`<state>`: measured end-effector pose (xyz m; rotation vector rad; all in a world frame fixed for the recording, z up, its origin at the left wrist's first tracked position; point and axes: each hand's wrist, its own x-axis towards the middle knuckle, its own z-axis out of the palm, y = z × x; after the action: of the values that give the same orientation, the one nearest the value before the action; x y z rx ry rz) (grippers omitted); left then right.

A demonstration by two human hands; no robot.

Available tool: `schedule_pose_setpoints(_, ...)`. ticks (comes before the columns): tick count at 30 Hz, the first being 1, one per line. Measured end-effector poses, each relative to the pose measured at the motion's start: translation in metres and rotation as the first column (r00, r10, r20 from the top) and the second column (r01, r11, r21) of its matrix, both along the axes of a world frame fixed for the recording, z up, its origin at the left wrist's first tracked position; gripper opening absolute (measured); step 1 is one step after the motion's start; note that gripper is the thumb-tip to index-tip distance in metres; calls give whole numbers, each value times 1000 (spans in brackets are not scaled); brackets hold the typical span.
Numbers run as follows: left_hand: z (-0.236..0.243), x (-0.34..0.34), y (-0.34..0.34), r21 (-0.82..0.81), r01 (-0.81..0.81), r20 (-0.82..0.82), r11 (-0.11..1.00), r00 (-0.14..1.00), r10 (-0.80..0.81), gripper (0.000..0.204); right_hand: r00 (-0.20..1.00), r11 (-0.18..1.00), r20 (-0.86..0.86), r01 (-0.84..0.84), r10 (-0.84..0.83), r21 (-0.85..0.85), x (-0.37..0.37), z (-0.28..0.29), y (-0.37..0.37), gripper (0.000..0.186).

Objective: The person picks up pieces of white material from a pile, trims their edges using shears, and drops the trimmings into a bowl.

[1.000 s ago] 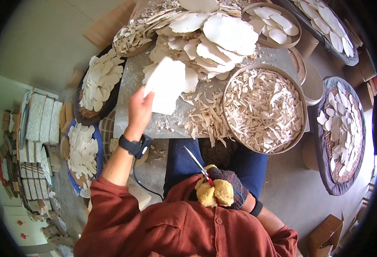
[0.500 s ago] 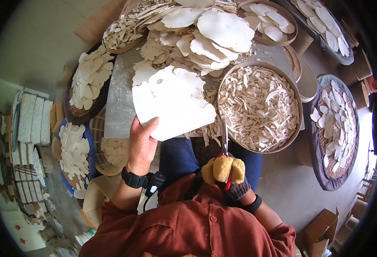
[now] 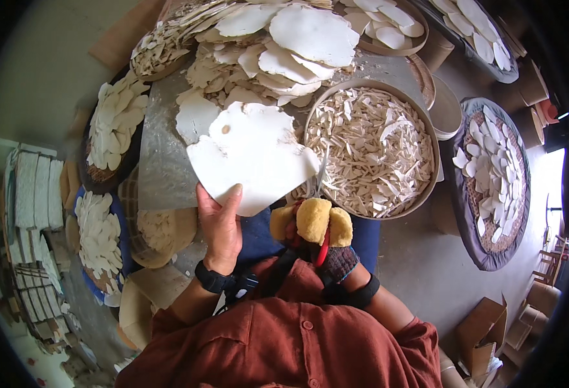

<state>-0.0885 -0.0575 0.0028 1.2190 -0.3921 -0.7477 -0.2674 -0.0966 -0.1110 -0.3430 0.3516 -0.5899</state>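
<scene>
My left hand (image 3: 222, 226) grips the near edge of a large, thin white slice (image 3: 252, 158), thumb on top and fingers underneath. The slice has a ragged outline and a small brown spot; its kind I cannot tell. In my right hand (image 3: 340, 262), gloved in dark knit, is a pair of scissors (image 3: 323, 173) with red handles. Thick yellow fuzzy pads (image 3: 312, 220) cover the fingers and hide most of the grip. The metal blades point away from me, right by the slice's right corner. Whether they touch it I cannot tell.
A round tub (image 3: 430, 187) of white strips stands right of the slice. Beyond, a pile of similar slices (image 3: 313, 33) covers the far part of the metal table (image 3: 161, 155). Trays of smaller oval slices flank both sides, including a dark-rimmed one (image 3: 516, 239) at right. A cardboard box (image 3: 482, 333) sits lower right.
The scissors have come up and left, their blades now by the slice's right corner. The slice has tilted slightly in my left hand. The whole view has shifted, moving the surroundings leftward.
</scene>
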Motion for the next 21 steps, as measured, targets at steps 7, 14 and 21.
schedule_pose_setpoints(7, -2, 31, -3, 51, 88, 186, 995, 978, -96, 60, 865, 961, 495, -197, 77, 195, -7, -7, -7, 43)
schedule_pose_setpoints(14, 13, 79, -15, 103, 306, 145, 946, 937, -319, 69, 928, 838, -210, -369, 308, -403, -28, 18, -8, 34)
schedule_pose_setpoints(21, 16, 87, -16, 144, 382, 137, 913, 906, -400, 70, 937, 909, 37, -325, 346, -261, -17, 24, -5, 41)
